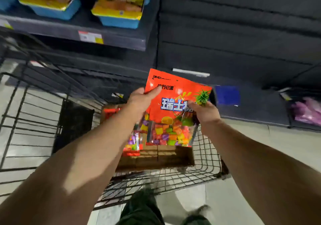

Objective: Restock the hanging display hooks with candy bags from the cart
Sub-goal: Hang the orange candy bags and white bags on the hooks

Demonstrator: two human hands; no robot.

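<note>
Above cart (205, 157), both hands grip upright candy bag (175, 101), top tilted left.

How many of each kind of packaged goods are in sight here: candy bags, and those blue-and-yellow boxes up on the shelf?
Orange candy bag held by left hand and right hand: 1
Candy bags below it, in the cart's cardboard box: at least 1
Blue-and-yellow boxes on shelf: 4 in view
Total: at least 6

bag: orange candy bag (175, 103), held up over the cart, clear lower part shows mixed-colour sweets
left hand (139, 101): grips bag's left edge, thumb on front
right hand (205, 111): grips bag's right edge
cart (206, 157): black wire, cardboard box (156, 157) inside, more bags in it
shelf (111, 38): blue-and-yellow boxes (119, 10), upper left
</note>
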